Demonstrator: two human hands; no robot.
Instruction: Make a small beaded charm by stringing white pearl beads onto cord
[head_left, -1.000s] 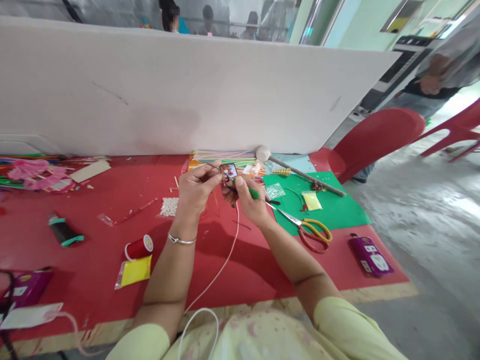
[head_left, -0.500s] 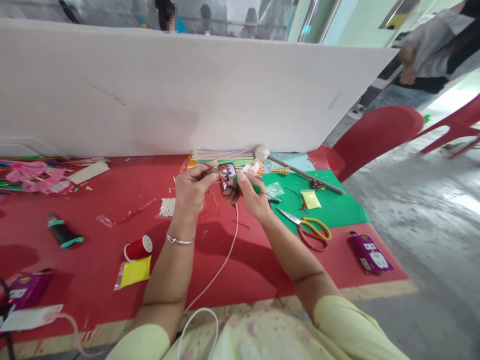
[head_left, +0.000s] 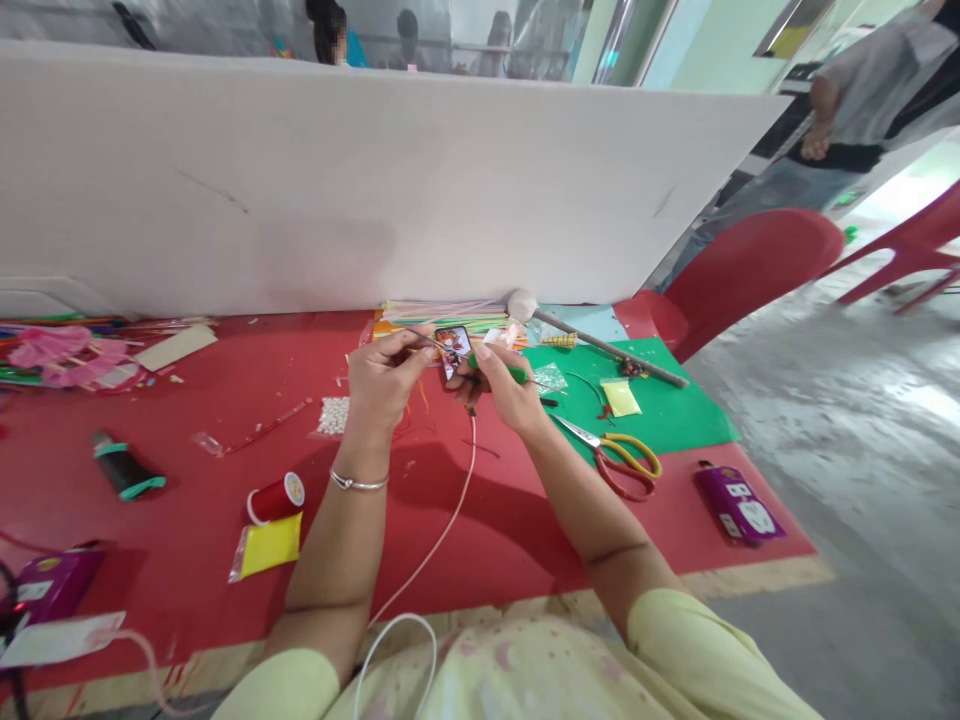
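Craft table (head_left: 187, 420), red-covered, white partition board (head_left: 337, 180) along the far edge.

Left hand (head_left: 382, 380): raised above the table's middle, thumb and forefinger pinched narrow on a thin dark wire (head_left: 426, 340) that runs across to the small picture card (head_left: 453, 348). Silver bangle (head_left: 358, 483) on the wrist.

Right hand (head_left: 502, 388): fingers curled shut around a green-handled tool (head_left: 501, 372), its tip pointing right; the same fingers appear to steady the picture card from below. Whether the tool touches the wire cannot be told.

Picture card: held in the air between the two hands, toward the far edge, just in front of a stack of coloured paper strips (head_left: 450, 312).

On the table:
- Scissors (head_left: 619, 455), red and yellow handles, right of the right forearm, lying half on a green sheet (head_left: 660, 410).
- Yellow packet (head_left: 621, 398) and long stick with padded end (head_left: 592, 342) on the green sheet.
- Purple packet (head_left: 739, 505) near the right corner.
- Red thread spool (head_left: 276, 497) and yellow sachet (head_left: 268, 545) left of the left forearm.
- White beads (head_left: 334, 415) left of the left hand.
- Black roll with teal band (head_left: 121, 465) toward the left edge.
- White cord (head_left: 442, 520) trailing from the hands to the near edge.

Handling note, as judgement: the wire is fine and springy; keeping the pinch close to the card and the card braced against the right fingers should stop it twisting while the tool works.
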